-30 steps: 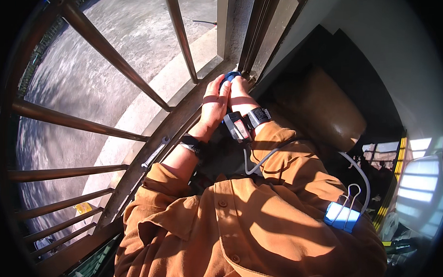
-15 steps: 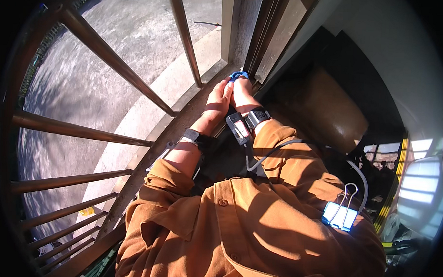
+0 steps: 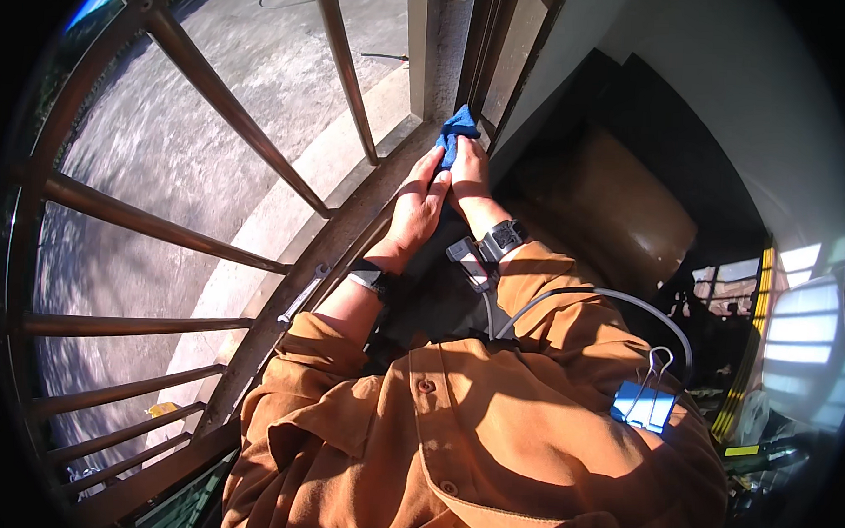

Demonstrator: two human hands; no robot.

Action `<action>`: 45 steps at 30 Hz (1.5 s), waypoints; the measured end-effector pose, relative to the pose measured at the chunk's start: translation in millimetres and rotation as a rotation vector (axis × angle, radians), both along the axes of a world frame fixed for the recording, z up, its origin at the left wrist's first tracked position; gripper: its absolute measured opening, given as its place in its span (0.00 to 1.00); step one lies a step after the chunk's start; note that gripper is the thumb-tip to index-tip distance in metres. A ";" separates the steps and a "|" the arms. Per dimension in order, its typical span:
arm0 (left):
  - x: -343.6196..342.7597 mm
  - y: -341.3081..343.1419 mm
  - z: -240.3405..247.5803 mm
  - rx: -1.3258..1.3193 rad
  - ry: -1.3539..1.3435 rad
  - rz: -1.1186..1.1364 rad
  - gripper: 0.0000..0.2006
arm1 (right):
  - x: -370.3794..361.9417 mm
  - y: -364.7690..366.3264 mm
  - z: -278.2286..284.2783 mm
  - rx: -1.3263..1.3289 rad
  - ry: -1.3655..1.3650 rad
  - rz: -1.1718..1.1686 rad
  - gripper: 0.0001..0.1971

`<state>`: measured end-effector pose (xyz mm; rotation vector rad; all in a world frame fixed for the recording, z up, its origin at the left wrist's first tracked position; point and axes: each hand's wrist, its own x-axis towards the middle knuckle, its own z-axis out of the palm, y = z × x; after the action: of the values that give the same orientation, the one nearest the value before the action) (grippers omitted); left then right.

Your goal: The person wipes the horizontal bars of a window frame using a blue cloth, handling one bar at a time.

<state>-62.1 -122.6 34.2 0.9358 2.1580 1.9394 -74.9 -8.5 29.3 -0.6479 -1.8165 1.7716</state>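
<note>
A crumpled blue cloth (image 3: pixel 459 126) is gripped between my two hands at the far corner of the window sill (image 3: pixel 350 210), beside the frame's upright. My left hand (image 3: pixel 417 206) presses its fingertips against the cloth's left side. From the other side my right hand (image 3: pixel 470 175) has its fingers closed around the cloth. The cloth's top sticks out beyond the fingertips. Left of my left forearm, a metal wrench (image 3: pixel 305 292) lies on the sill.
Brown metal bars (image 3: pixel 232 113) fan across the left, with sunlit concrete ground (image 3: pixel 262 63) outside. At right are a dark panel and a brown rounded surface (image 3: pixel 620 196). A grey cable (image 3: pixel 617 294) loops over my right sleeve, near a blue binder clip (image 3: pixel 643 407).
Both hands have turned and opened out somewhat, so more of the blue cloth shows above the fingertips. The wrench on the sill has come into plain sight. My view has shifted slightly.
</note>
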 end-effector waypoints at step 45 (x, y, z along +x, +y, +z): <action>84.5 -122.0 -18.5 -0.855 0.568 0.338 0.23 | -66.0 -17.9 -30.3 0.141 -0.731 0.082 0.10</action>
<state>22.3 -244.5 15.8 1.0356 3.1772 0.6229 -141.0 -26.5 -1.0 -1.2981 -2.4333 1.5380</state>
